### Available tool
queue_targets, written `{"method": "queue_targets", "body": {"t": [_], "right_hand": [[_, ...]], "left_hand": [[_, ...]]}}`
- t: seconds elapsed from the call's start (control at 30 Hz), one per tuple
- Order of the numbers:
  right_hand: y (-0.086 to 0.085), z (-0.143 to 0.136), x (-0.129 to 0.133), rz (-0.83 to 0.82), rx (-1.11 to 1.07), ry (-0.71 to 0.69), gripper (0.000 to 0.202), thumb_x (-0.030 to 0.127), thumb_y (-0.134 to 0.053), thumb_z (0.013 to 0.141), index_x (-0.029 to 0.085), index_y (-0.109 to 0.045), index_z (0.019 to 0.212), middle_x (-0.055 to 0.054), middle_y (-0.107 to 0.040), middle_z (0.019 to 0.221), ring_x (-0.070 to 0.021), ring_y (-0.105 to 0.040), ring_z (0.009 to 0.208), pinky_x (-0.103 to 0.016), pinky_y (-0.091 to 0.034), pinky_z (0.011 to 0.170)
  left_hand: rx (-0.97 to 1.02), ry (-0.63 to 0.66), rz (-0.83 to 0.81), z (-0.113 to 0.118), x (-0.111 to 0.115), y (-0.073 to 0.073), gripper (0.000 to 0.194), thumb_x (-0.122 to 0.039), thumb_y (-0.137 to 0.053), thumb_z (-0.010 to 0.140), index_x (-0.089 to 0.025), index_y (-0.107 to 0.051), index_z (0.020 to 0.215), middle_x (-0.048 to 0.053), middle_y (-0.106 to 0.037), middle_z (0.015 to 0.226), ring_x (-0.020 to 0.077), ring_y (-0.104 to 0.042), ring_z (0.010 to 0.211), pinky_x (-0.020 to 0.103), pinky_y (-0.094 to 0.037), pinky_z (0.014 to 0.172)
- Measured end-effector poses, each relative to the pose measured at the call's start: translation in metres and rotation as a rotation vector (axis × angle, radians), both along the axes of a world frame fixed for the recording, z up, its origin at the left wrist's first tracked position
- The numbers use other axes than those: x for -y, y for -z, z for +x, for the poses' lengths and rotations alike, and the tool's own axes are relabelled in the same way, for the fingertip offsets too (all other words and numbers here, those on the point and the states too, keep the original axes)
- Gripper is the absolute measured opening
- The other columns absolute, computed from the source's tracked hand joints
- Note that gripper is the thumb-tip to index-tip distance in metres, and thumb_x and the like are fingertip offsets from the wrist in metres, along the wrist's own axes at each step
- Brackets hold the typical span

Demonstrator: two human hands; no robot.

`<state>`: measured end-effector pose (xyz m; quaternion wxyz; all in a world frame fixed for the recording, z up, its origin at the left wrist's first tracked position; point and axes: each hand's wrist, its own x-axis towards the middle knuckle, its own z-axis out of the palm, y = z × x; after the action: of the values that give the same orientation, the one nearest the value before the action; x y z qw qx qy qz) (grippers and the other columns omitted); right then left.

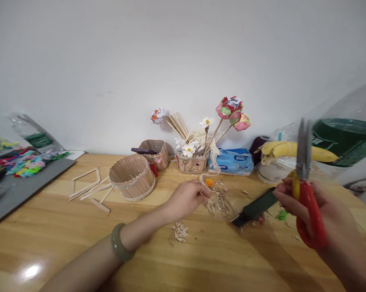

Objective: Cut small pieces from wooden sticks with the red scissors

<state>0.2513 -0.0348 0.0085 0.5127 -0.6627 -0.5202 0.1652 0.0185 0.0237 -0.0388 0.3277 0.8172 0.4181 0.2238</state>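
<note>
Nearest on the wooden table (158,271) is a small cluster of pale chips (179,232), on the near side of the left hand (183,200). Avoid dragging the wrist through it. The left fingertips are drawn into a narrow pinch at the left edge of the loose shavings (218,205); whether a piece sits between them cannot be told. For small pieces, a light pinch is advisable, as thin wood may split.

At right, the right hand (338,223) is closed around the handles of a red-handled cutting tool (304,158), metal end upright; blur hides whether its blades are parted. Keep the blades together and away from the left fingers. A dark green tool (257,206) lies between the hands; allow room around it.

Farther, a lace strip (205,182) curves beside the shavings; avoid snagging it. At far left of the left hand, support the round basket (132,178) if it must be moved.
</note>
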Motion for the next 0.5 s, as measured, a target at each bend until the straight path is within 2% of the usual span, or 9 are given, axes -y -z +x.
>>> {"method": "queue_targets", "body": {"t": [0.1, 0.23, 0.37, 0.5], "right_hand": [[0.002, 0.003, 0.003, -0.052, -0.134, 0.053, 0.028, 0.044, -0.068, 0.052, 0.023, -0.058, 0.067, 0.002, -0.055, 0.056, -0.0139, -0.048, 0.049, -0.026, -0.042, 0.046], [0.006, 0.006, 0.006, -0.004, -0.235, 0.058, 0.025, 0.04, -0.07, 0.054, 0.025, -0.059, 0.069, 0.002, -0.057, 0.067, -0.0148, -0.049, 0.058, -0.026, -0.042, 0.052], [0.004, 0.004, 0.009, -0.047, -0.157, 0.085, 0.026, 0.044, -0.068, 0.055, 0.025, -0.06, 0.07, 0.001, -0.057, 0.064, -0.016, -0.047, 0.056, -0.029, -0.044, 0.056], [0.001, 0.004, 0.012, -0.087, -0.086, 0.072, 0.024, 0.044, -0.064, 0.056, 0.025, -0.058, 0.069, -0.001, -0.059, 0.063, -0.0156, -0.047, 0.05, -0.031, -0.048, 0.057]], "left_hand": [[-0.093, 0.135, 0.029, 0.014, -0.004, 0.0, 0.02, -0.014, -0.054, 0.077, -0.016, -0.071, 0.088, 0.006, -0.071, 0.089, 0.0179, -0.063, 0.083, 0.025, -0.045, 0.073], [-0.206, 0.259, 0.096, 0.026, -0.012, 0.004, 0.025, -0.011, -0.052, 0.077, -0.019, -0.071, 0.091, 0.005, -0.072, 0.094, 0.0187, -0.063, 0.086, 0.025, -0.044, 0.074], [-0.237, 0.222, 0.13, 0.025, -0.017, 0.004, 0.031, -0.008, -0.048, 0.077, -0.02, -0.07, 0.094, 0.005, -0.071, 0.098, 0.0196, -0.062, 0.091, 0.027, -0.043, 0.078], [-0.249, 0.213, 0.079, 0.021, -0.018, 0.002, 0.022, -0.014, -0.052, 0.078, -0.019, -0.07, 0.089, 0.004, -0.071, 0.091, 0.0176, -0.063, 0.084, 0.025, -0.043, 0.074]]}}
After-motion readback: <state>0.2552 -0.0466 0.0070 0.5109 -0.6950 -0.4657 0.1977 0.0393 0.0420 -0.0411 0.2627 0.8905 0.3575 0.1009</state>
